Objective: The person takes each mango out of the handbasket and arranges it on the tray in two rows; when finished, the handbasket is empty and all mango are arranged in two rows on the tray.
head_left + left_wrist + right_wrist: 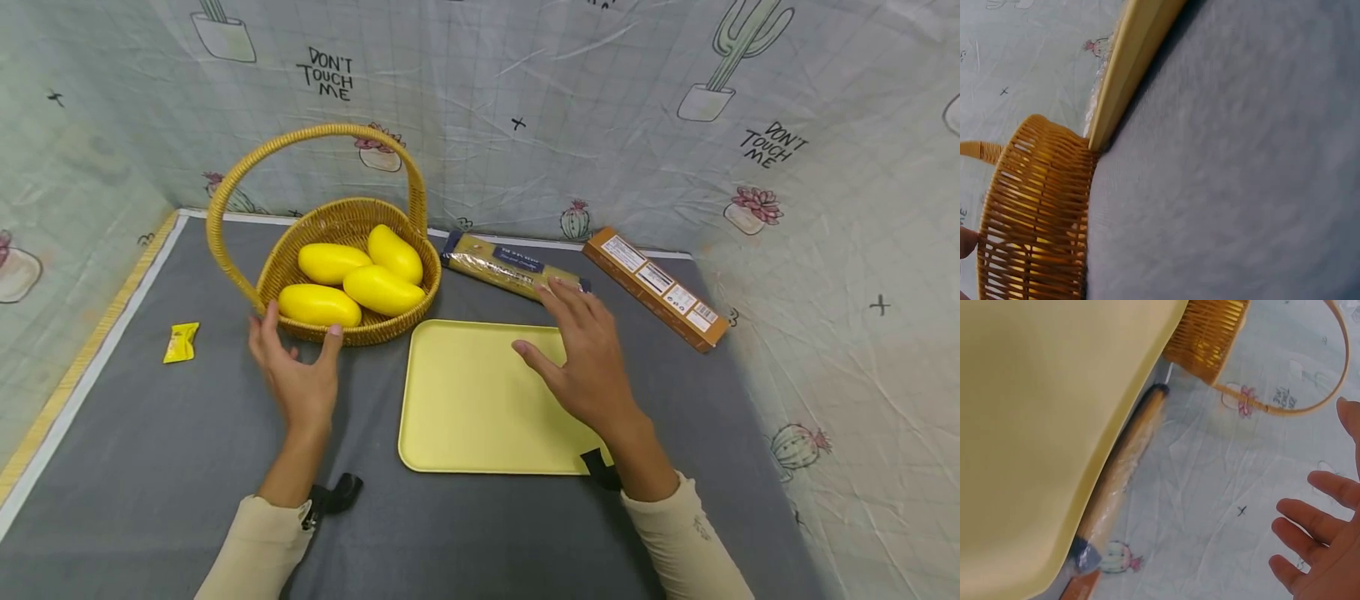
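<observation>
A round woven wicker basket [352, 333] with a tall arched handle stands at the back left and holds several yellow mangoes [382, 289]. My left hand [300, 379] is at its near side, thumb and fingers spread apart. In the left wrist view a fingertip [967, 242] meets the basket's rim [982, 234]. My right hand [581, 367] hovers over the right part of a pale yellow tray [480, 400], fingers apart and nothing held. The right wrist view shows those fingers [1313, 519] spread out as well.
Behind the tray lies a gold-and-blue plastic package [510, 265]. A long brown box [654, 287] lies at an angle to its right. On the left is a small yellow packet [181, 342]. A printed cloth [480, 108] hangs behind the grey tabletop [465, 533].
</observation>
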Demonstrator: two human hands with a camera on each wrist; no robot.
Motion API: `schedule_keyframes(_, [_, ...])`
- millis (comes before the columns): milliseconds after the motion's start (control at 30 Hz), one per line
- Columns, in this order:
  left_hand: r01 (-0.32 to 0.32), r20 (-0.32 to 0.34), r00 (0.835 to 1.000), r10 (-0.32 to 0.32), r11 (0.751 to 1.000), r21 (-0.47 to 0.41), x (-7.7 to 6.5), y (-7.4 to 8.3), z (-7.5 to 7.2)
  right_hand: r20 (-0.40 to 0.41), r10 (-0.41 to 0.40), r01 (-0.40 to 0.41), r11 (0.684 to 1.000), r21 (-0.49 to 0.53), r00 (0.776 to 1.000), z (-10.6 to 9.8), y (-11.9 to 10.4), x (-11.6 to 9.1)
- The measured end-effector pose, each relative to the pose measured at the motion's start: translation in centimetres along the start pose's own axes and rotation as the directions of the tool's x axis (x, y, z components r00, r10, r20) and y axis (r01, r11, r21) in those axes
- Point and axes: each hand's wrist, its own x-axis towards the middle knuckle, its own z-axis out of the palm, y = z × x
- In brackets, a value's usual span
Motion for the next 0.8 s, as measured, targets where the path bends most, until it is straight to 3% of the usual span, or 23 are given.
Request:
schedule_keyframes(400, [0.044, 0.043, 0.998, -0.042, 0.998, -0.048, 1.5, -0.4, 0.4, -0.002, -0.074, 0.074, 0.995, 0.071, 0.997, 1.8, -2.1, 2.1])
schedule_keyframes(800, [0.047, 0.079, 0.996, -0.032, 0.982, -0.184, 0.0, 2.4, 0.3, 0.061, -0.152, 0.135, 0.967, 0.218, 0.987, 5.3, -5.4, 5.7])
